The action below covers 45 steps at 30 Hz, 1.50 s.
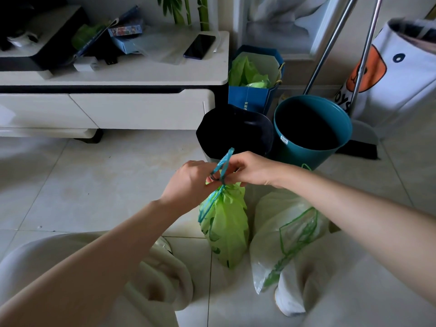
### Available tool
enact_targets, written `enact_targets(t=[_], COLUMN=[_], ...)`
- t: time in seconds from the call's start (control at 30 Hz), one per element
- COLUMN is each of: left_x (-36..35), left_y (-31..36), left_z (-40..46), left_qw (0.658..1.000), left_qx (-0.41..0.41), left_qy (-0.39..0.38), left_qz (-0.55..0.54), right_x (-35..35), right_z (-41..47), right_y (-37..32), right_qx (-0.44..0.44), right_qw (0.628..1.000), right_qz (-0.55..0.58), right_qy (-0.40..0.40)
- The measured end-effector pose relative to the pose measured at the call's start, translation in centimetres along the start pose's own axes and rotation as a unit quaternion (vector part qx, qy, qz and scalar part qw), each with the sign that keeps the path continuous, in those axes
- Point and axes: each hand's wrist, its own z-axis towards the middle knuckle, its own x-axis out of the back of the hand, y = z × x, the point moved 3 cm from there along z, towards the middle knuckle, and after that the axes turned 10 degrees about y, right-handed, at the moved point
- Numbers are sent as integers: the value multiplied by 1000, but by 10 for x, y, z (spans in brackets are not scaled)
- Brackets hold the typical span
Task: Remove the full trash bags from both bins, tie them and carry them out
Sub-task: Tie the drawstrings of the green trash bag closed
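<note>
- The green trash bag [224, 230] stands upright on the tiled floor [82, 185] in front of the person's knees, its neck gathered tight just below the two hands; a blue drawstring [220, 171] runs up out of the neck, and one loop of it sticks up above the fingers while another hangs down the bag's left side.
- The left hand [188, 182] is curled closed at the neck of the bag, fingertips pinching the drawstring where it crosses; the palm faces away, so exactly how much of the cord it holds cannot be told.
- The right hand [252, 169] meets it from the other side — fingers closed on the same drawstring, thumb and forefinger pressed together at the knot point; the two hands touch or nearly touch there.
- A second bag, whitish translucent plastic with green printing [283, 232], lies just beside the green one on its right, slumped on the floor; its mouth is loose.
- Behind the hands stand two bins, touching side by side — a black-lined bin [233, 133] on the left and a teal bin [311, 131] on the right, the teal one showing a dark, bare inside.
- A blue paper bag [252, 100] holding green plastic sits behind the bins, next to a white TV cabinet [141, 107]; a broom and dustpan [361, 133] lean to the right of the teal bin.
</note>
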Motion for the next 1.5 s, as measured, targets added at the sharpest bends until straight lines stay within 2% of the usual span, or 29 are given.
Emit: enact_targets(t=[0.3, 0.37, 0.43, 0.5, 0.53, 0.6, 0.67, 0.73, 0.8, 0.87, 1.0, 1.1, 1.13, 1.17, 1.23, 1.3, 1.4, 1.5], left_x=[5, 5, 5, 5, 5, 4, 2, 0, 0, 4, 17, 26, 29, 32, 37, 41, 42, 36], left_y=[-1, -2, -4, -6, -7, -10, -14, -17, -16, -15, -10, -9, -10, -11, -15, -21, -34, -47], left_z=[2, 3, 3, 3, 3, 3, 3, 2, 3, 4, 9, 10, 10, 10, 9, 6, 1, -7], left_qw=[998, 996, 994, 993, 992, 991, 988, 983, 977, 962, 904, 815, 795, 789, 800, 805, 798, 804], left_qx=[64, 80, 98, 110, 114, 123, 140, 164, 189, 237, 307, 385, 405, 417, 429, 450, 491, 516], left_qy=[7, 3, -1, -6, -8, -15, -30, -48, -45, -16, 24, 7, -3, -14, -20, 0, 30, 20], left_qz=[-26, -35, -44, -53, -54, -52, -58, -73, -90, -138, -296, -434, -451, -450, -418, -387, -348, -294], right_x=[5, 14, 29, 48, 57, 75, 87, 84, 73, 64, 55, 54, 55, 56, 57, 56, 57, 56], right_z=[-4, -5, -8, -15, -20, -23, -18, -16, -18, -22, -27, -28, -28, -28, -27, -25, -18, -12], right_y=[-18, -23, -28, -35, -38, -36, -26, -20, -21, -25, -29, -30, -32, -32, -32, -27, -12, 6], right_qx=[-4, 18, 75, 134, 155, 154, 80, -29, -81, -91, -106, -93, -86, -81, -74, -80, -122, -166], right_qw=[996, 997, 979, 926, 899, 888, 919, 951, 939, 920, 920, 925, 927, 932, 944, 947, 927, 915], right_qz=[48, -13, -148, -291, -323, -267, -99, 120, 290, 370, 374, 369, 365, 354, 319, 305, 334, 338], right_qy=[75, 80, 119, 201, 252, 341, 374, 285, 165, 89, 46, 14, 8, 9, 33, 70, 120, 148])
